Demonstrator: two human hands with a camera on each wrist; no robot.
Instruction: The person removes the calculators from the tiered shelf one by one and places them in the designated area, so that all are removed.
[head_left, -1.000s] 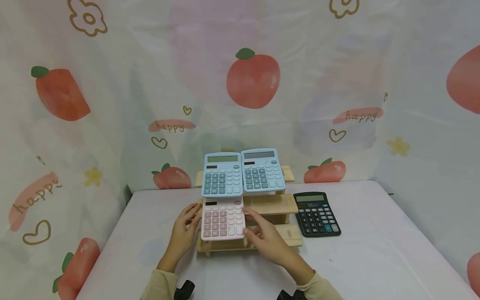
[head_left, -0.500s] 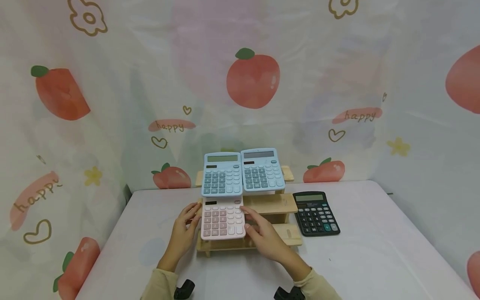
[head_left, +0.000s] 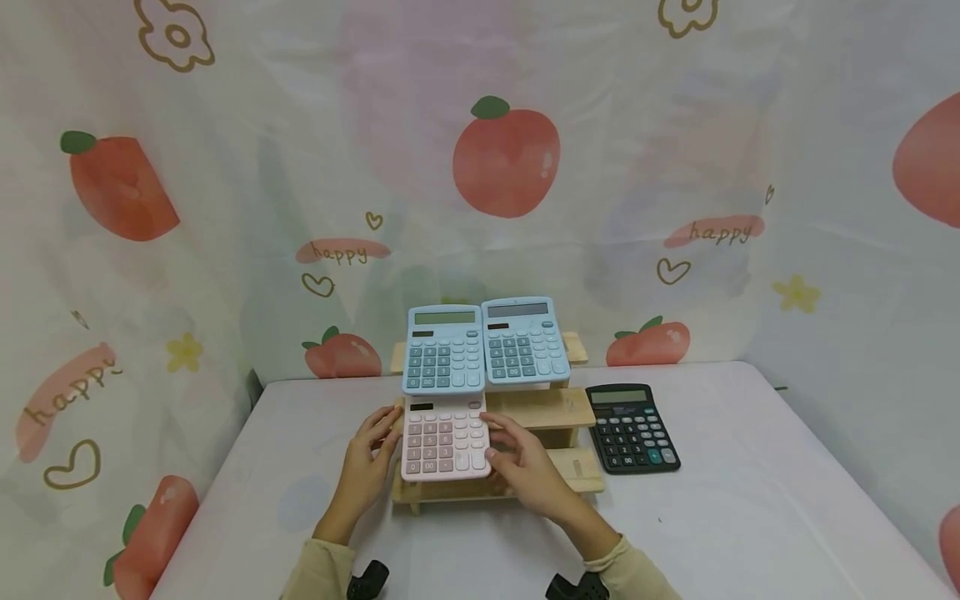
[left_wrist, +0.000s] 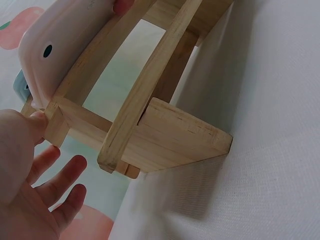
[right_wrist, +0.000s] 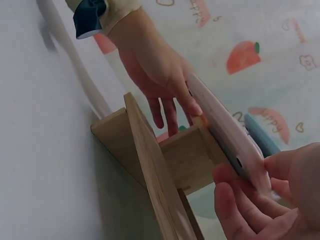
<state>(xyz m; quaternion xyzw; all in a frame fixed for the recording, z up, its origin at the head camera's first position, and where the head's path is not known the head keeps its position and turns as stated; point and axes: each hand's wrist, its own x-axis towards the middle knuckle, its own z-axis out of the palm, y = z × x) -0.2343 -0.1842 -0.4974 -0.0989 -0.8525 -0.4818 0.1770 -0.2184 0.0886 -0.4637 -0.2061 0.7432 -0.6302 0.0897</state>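
A pink calculator [head_left: 446, 442] leans on the middle tier of a stepped wooden rack [head_left: 536, 408], its top edge behind a blue calculator [head_left: 444, 358]. A second blue calculator [head_left: 525, 342] stands beside that one on the upper tier. My right hand [head_left: 534, 475] pinches the pink calculator's right edge; in the right wrist view its thumb [right_wrist: 279, 165] lies on one side and fingertips curl beneath. At the opposite edge is my left hand [head_left: 365, 467], thumb touching near the calculator's side and the rack. Its other fingers [left_wrist: 60, 182] extend loosely beside the rack in the left wrist view.
A black calculator [head_left: 633, 429] lies on the white-covered table [head_left: 735, 500], right of the rack. A fruit-patterned cloth [head_left: 420, 167] hangs behind and along the sides. Black wrist devices [head_left: 367, 579] show near the sleeves.
My right hand has shifted its fingers slightly along the pink calculator's right edge. The left hand and the other calculators have stayed in place.
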